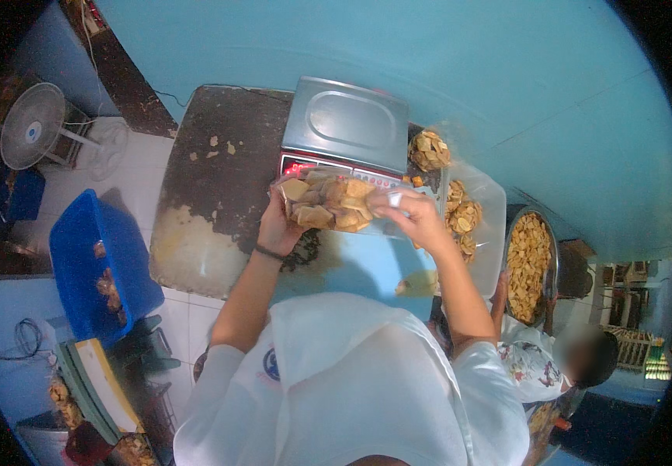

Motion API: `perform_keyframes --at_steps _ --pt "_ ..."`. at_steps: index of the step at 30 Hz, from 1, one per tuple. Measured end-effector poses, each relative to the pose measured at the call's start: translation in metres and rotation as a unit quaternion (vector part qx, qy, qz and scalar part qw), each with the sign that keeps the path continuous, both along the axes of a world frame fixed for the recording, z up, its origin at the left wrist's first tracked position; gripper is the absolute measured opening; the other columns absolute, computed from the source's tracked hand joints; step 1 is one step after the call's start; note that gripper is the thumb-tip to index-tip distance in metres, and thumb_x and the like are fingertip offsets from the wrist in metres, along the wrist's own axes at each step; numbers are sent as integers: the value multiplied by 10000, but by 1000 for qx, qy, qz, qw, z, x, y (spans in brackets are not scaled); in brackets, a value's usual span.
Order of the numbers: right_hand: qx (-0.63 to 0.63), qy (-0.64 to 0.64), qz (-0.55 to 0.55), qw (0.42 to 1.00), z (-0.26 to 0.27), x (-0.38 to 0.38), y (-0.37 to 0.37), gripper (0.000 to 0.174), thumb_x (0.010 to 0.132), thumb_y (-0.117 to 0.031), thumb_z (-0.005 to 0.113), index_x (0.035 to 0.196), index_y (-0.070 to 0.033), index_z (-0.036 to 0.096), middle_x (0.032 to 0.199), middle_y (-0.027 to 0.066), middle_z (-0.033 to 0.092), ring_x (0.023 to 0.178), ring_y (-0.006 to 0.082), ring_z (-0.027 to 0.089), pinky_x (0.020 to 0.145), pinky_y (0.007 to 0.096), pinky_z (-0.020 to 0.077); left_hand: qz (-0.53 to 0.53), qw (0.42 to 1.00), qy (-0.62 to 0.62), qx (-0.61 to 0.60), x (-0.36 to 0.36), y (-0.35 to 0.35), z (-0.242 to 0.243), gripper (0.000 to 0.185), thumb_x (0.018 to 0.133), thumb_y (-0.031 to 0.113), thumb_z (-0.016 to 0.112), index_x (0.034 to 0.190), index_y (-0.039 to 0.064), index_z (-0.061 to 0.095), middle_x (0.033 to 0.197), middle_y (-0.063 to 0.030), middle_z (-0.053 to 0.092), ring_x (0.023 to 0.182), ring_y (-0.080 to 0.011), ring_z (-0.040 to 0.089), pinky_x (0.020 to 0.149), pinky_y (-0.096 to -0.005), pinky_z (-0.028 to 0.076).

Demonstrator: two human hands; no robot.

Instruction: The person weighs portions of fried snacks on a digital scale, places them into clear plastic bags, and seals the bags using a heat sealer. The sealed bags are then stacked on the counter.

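Note:
A clear plastic bag of chips (330,201) hangs level between my hands, in front of a digital scale (344,125) with a metal pan and a lit red display. My left hand (280,224) grips the bag's left end and wears a dark band at the wrist. At the bag's right end is my right hand (408,212), slightly blurred, its fingers drawn together on the plastic and something white on one finger. Another filled bag (429,150) stands to the right of the scale.
Filled bags lie in a translucent plastic tub (490,233) on the right. Beyond it, a co-worker (531,361) is beside a large metal basin of chips (528,268). A blue plastic bin (88,262) holding small bags and a fan (33,125) stand left of the worn table (196,250).

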State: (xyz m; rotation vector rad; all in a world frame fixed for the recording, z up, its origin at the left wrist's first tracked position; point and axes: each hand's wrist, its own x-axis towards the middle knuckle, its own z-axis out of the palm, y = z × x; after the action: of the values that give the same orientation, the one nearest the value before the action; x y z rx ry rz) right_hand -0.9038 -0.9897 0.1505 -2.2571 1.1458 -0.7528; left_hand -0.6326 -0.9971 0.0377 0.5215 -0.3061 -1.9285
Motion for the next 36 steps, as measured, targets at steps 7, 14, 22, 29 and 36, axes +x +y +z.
perform_keyframes --at_steps 7,14,22,29,36 --pt "-105 104 99 984 18 31 -11 346 799 -147 734 1142 -146 688 1151 100 603 1017 286 606 824 383 510 -32 999 -13 19 -8 -4 19 534 1035 494 214 1353 131 441 1320 -90 529 1191 -279 553 1007 -445 474" --pt "-152 138 67 976 23 36 -3 320 791 -182 734 1102 -117 687 1127 104 602 979 287 608 797 394 503 -27 999 -18 -18 -11 0 25 579 1029 517 192 1403 131 406 1351 -97 523 1230 -273 534 1001 -440 477" --pt "26 -75 -117 990 13 24 -7 145 866 -121 689 994 -53 683 1003 57 667 886 182 636 773 305 500 -60 998 7 27 -13 -4 22 634 1021 548 193 1436 99 360 1389 -115 482 1256 -283 510 1012 -475 468" --pt "167 -348 -266 883 -14 -32 10 118 898 -143 679 980 -64 708 936 25 694 808 107 616 697 278 480 -9 998 -1 58 7 -5 1 625 1005 580 191 1426 161 384 1374 -94 492 1258 -309 501 1008 -507 461" --pt "311 -274 -484 770 -90 -71 31 209 905 -206 685 1014 -28 695 936 34 691 827 130 633 718 277 478 -2 998 24 54 9 -4 -11 630 1004 581 190 1428 156 380 1389 -106 479 1270 -319 489 1028 -521 444"
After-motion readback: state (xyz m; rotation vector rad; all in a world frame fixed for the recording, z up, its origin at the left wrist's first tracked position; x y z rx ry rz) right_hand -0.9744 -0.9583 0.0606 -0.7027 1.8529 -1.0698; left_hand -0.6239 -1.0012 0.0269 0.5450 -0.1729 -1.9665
